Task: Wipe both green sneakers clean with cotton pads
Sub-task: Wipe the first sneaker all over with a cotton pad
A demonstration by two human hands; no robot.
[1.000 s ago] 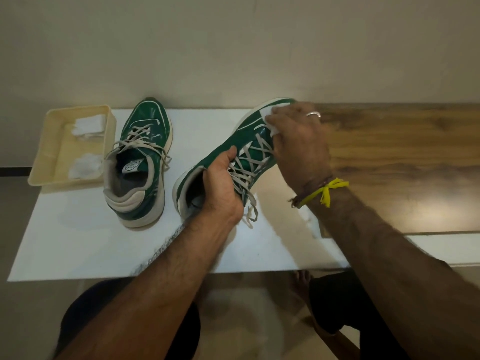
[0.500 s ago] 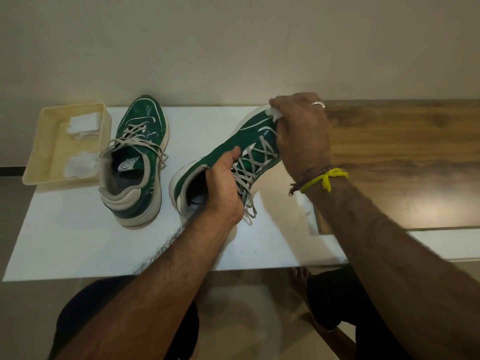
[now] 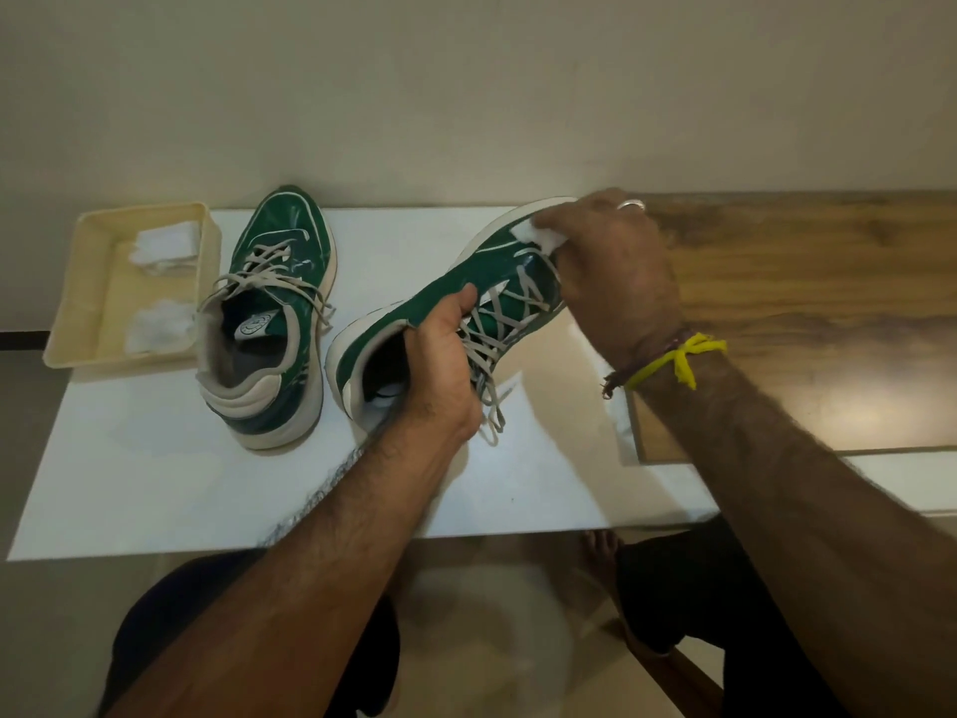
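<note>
At the centre of the frame we see the left hand (image 3: pixel 440 365) gripping a green sneaker (image 3: pixel 430 313) at its collar, thumb on the upper, the shoe tilted with its toe toward the upper right. There the right hand (image 3: pixel 616 272) presses a white cotton pad (image 3: pixel 536 235) against the toe. To the left, a second green sneaker (image 3: pixel 274 323) stands on the white board (image 3: pixel 155 484), just beside a cream tray (image 3: pixel 88 282) at the upper left holding more cotton pads (image 3: pixel 163 282).
</note>
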